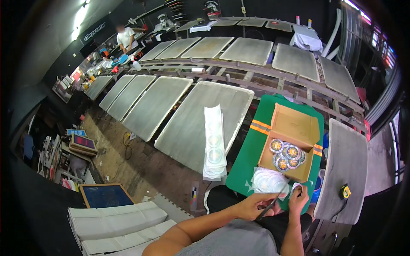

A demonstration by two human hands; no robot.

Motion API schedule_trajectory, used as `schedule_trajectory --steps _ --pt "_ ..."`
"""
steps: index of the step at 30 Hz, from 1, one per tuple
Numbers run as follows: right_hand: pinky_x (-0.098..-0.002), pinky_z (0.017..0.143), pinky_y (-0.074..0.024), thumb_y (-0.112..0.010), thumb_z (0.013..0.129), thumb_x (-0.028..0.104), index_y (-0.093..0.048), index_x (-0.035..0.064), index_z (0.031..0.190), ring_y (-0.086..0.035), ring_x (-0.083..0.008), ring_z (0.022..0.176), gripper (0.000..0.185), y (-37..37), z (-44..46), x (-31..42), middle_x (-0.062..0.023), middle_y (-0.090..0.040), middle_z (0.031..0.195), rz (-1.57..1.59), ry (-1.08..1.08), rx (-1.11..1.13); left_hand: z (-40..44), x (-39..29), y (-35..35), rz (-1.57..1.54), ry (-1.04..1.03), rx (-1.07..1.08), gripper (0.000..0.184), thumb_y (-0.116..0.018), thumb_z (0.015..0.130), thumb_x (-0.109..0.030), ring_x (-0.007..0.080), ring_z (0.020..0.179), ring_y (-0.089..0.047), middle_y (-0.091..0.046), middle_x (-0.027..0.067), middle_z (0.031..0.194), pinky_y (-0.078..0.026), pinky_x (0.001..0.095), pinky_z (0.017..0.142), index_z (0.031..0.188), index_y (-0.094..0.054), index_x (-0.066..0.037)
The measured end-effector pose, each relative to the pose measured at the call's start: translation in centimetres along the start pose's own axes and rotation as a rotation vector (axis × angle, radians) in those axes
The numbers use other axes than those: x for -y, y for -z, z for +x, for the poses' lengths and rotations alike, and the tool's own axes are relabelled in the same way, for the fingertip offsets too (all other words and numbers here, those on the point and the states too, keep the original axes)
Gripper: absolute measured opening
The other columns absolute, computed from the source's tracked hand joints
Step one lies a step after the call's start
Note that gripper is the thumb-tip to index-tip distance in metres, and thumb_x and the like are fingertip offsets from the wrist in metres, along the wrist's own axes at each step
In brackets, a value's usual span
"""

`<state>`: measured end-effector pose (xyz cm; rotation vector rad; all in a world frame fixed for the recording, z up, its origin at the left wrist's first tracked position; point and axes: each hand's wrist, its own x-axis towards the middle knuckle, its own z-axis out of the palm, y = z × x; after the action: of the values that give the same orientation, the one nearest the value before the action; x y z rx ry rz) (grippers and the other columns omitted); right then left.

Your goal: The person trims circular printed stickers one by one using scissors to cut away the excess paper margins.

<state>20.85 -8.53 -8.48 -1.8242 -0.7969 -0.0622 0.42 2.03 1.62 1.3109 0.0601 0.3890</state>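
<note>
My left hand (pixel 261 205) is closed around a dark-handled, thin tool that looks like scissors (pixel 269 208), its narrow end pointing up toward my other hand. Between the fingers of my right hand (pixel 298 199) is a small whitish round label (pixel 296 186), partly covered by the fingers. Just beyond both hands lies a fanned pile of round labels on pale backing (pixel 269 181). Behind it an open cardboard box (pixel 294 121) holds several printed round stickers (pixel 287 154). Box and pile rest on a green cloth with orange and silver stripes (pixel 243 164).
Strips of round labels (pixel 215 145) lie on a grey printing board (pixel 200 115) to the left. A yellow tape measure (pixel 344 192) sits on the right-hand board (pixel 341 170). Rows of boards stretch away. White stacked sheets (pixel 117 222) are lower left. Another person (pixel 126 38) stands far back.
</note>
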Motion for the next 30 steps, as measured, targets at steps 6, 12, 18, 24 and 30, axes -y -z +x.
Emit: schedule_trajectory --steps 6,12,18,24,30 --pt "-0.0412 0.058 -0.0432 -0.047 0.086 -0.003 -0.054 -0.0063 0.086 -0.047 -0.0314 0.058 0.008 0.1 -0.1 -0.2 -0.0227 -0.053 0.069 -0.016 -0.038 0.034 -2.8 -0.9 2.0 -0.046 0.222 0.05 0.062 -0.062 0.1 -0.013 0.006 0.07 -0.054 -0.061 -0.0003 0.085 -0.048 0.0223 0.063 0.156 -0.037 -0.016" --pt "-0.04 0.059 -0.0436 -0.046 0.087 -0.002 -0.054 -0.0061 0.087 -0.049 -0.0314 0.06 0.008 0.0 -0.2 -0.9 -0.0233 -0.052 0.072 -0.046 -0.013 0.035 -4.5 -1.4 2.4 -0.082 0.337 0.057 0.064 -0.064 0.097 -0.008 0.0052 0.072 -0.056 -0.063 0.0009 0.084 -0.048 0.0222 0.063 0.156 -0.039 -0.016" --pt "-0.0402 0.061 -0.0443 -0.046 0.088 -0.002 -0.054 -0.0063 0.088 -0.051 -0.0311 0.062 0.009 0.0 -0.3 -1.3 -0.0241 -0.053 0.074 -0.054 0.005 0.034 -4.6 -1.4 1.9 0.036 0.096 -0.053 0.065 -0.068 0.095 -0.006 0.0091 0.081 -0.061 -0.065 0.0026 0.086 -0.052 0.0274 0.078 0.154 -0.04 -0.008" --pt "-0.0384 0.062 -0.0458 -0.048 0.089 -0.002 -0.058 -0.0045 0.09 -0.053 -0.0291 0.063 0.011 0.0 -0.1 -0.4 -0.0208 -0.056 0.073 -0.016 -0.039 0.058 -6.0 -1.1 3.0 0.016 0.191 -0.232 0.062 -0.067 0.091 0.004 0.0158 0.088 -0.067 -0.067 0.0074 0.098 -0.054 0.0287 0.083 0.149 -0.046 -0.004" --pt "-0.0352 0.063 -0.0478 -0.049 0.09 -0.001 -0.061 -0.002 0.09 -0.059 -0.0221 0.065 0.012 0.4 0.0 -0.8 -0.0171 -0.061 0.074 -0.047 -0.094 0.123 -6.7 -0.9 2.9 0.156 0.12 -0.341 0.074 -0.077 0.086 -0.005 0.0197 0.116 -0.061 -0.065 0.0127 0.123 -0.043 0.0342 0.105 0.151 -0.041 -0.002"
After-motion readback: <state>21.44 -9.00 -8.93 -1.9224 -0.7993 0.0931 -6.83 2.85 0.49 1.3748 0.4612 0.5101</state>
